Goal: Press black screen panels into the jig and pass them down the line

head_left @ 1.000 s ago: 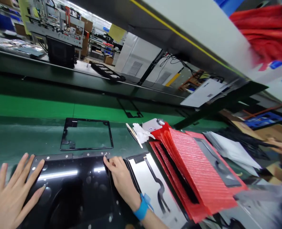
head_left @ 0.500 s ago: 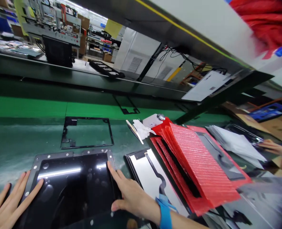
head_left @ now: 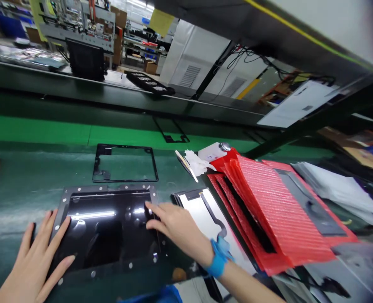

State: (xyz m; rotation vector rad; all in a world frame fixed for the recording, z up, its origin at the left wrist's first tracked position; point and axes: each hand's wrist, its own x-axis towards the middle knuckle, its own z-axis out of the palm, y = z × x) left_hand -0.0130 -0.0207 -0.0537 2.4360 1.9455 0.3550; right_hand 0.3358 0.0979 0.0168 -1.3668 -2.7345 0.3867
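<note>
A black glossy screen panel (head_left: 107, 231) lies on the green bench, edged by a grey border with pale round dots. My left hand (head_left: 36, 256) rests spread on its left edge. Over the right side is my right hand (head_left: 175, 227), with index finger and thumb apart near the panel's upper right part; its other fingers are curled under and partly hidden. A blue band (head_left: 218, 256) circles my right wrist. Behind the panel sits a thin black frame (head_left: 125, 181). To the right lies a white-backed panel with a dark flex cable (head_left: 216, 219).
Red bubble sleeves (head_left: 284, 206) are piled on the right, beside white sheets (head_left: 340, 189). A white bottle (head_left: 213, 151), crumpled tissue (head_left: 197, 163) and a thin stick stand or lie behind them. Another black frame (head_left: 172, 130) is farther back. A shelf overhangs the bench.
The camera view has shifted, showing more of the near bench and red material at far left. My right hand's index finger has moved slightly lower and inward on the panel.
</note>
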